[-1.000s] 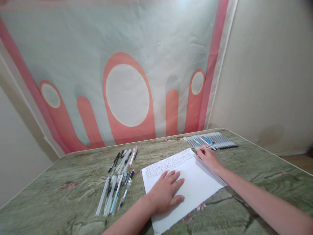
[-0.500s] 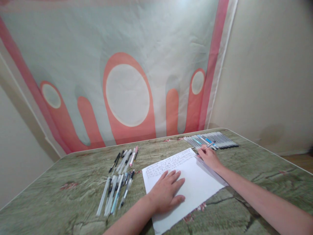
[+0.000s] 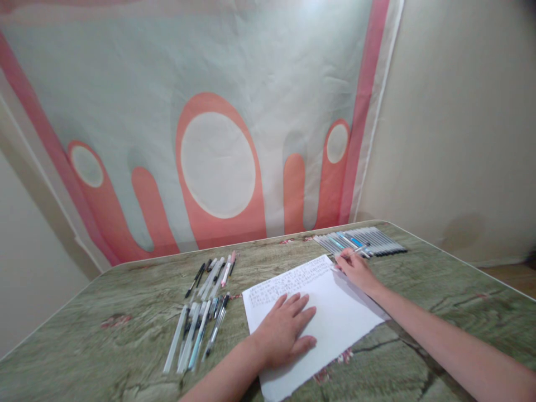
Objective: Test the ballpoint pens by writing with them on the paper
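A white sheet of paper (image 3: 335, 321) with rows of handwriting along its upper part lies at a slant on the table. My left hand (image 3: 287, 332) rests flat on the paper's left half, fingers spread. At the upper right edge of the sheet, my right hand (image 3: 354, 269) is closed around a pen (image 3: 363, 247). Its tip is near the end of the written lines, too small to see whether it touches. Beyond that hand lies a row of pens (image 3: 377, 240), mostly clear with dark caps, a few blue.
The table (image 3: 138, 346) has a green wood-grain cover. Left of the paper are two groups of pens: an upper group (image 3: 213, 273) with a pink one, and a lower group (image 3: 196, 335). A patterned cloth (image 3: 268, 72) hangs behind, and a wall (image 3: 452, 139) stands at right.
My right hand has shifted very slightly left along the paper's edge, with the pen still in it. My left hand stays in place; the view has moved a little.
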Demonstrator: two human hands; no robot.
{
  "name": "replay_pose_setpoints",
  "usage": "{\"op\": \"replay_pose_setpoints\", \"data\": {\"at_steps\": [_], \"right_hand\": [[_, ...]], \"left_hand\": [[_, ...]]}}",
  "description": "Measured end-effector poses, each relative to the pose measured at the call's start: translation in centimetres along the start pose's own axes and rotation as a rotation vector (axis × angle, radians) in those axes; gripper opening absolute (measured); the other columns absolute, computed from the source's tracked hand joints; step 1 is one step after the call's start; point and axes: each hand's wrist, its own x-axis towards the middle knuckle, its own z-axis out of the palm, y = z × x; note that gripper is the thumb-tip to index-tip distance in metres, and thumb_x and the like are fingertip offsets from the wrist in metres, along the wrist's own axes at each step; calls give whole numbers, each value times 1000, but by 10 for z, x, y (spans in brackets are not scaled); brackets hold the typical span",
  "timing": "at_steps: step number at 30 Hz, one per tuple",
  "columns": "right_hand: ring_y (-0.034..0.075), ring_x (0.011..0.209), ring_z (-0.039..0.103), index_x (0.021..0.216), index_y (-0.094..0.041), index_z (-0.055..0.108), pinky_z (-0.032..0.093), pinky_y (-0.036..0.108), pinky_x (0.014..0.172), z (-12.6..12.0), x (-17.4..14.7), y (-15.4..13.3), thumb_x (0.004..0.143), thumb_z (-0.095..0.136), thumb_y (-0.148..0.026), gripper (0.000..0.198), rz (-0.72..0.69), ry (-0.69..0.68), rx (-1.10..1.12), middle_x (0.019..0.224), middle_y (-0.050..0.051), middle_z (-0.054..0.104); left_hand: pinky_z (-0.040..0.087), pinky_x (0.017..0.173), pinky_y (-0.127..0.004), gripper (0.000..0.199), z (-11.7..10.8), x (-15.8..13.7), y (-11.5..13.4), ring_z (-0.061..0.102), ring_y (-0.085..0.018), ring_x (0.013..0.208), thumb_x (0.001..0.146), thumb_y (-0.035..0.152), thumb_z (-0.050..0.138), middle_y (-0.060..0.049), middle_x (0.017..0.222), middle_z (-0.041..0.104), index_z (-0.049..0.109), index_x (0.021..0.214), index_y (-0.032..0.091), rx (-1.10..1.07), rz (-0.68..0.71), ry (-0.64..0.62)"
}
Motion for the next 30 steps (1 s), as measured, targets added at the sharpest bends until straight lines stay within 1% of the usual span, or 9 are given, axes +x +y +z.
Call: {"op": "replay_pose_setpoints", "data": {"at_steps": [3,5,11,16,19,25,30], "right_hand": [[16,56,55,69,-21,47,39,26,57,-1,-1,-3,78,42,-36,18,-62,46,-147,56,-1,56],[15,56,53,70,-21,47,38,26,57,-1,-2,-4,78,42,-34,16,-83,53,-188,57,-2,56],[14,54,51,71,-20,48,36,25,56,-2,0,-2,78,41,-33,16,-119,18,-216,57,-2,55],[13,53,49,68,-20,48,34,24,54,-2,0,-1,77,42,-33,17,-152,42,-242,56,-2,54],[13,53,48,70,-20,49,34,24,54,-2,0,-1,78,41,-34,18,-158,43,-238,57,-2,54],[13,53,48,67,-20,47,34,25,55,-2,1,0,77,43,-31,15,-147,43,-243,57,-2,53],[14,56,51,69,-21,47,35,26,57,-1,1,2,78,42,-33,16,-145,63,-237,59,-1,55]], "left_hand": [[14,105,-47,59,0,0,0,19,-27,130,84,54,30,-5,143,22,25,135,27,-3,0,4],[14,105,-47,59,0,0,-1,19,-27,130,84,54,29,-5,143,22,26,135,27,-6,0,6],[14,105,-48,59,0,1,-1,19,-28,130,84,54,28,-6,143,23,26,135,26,-10,-2,6],[14,105,-48,59,-1,1,0,19,-28,130,84,54,29,-6,143,23,26,135,26,-14,-2,-1],[14,105,-48,59,-2,1,0,19,-27,130,84,54,30,-6,143,22,26,135,26,-13,-3,0],[14,105,-47,59,0,2,-1,19,-27,130,83,53,31,-6,143,22,26,135,26,-6,-2,0],[14,106,-47,59,1,1,-1,18,-27,131,83,53,31,-5,143,22,26,135,26,1,-3,-5]]}}
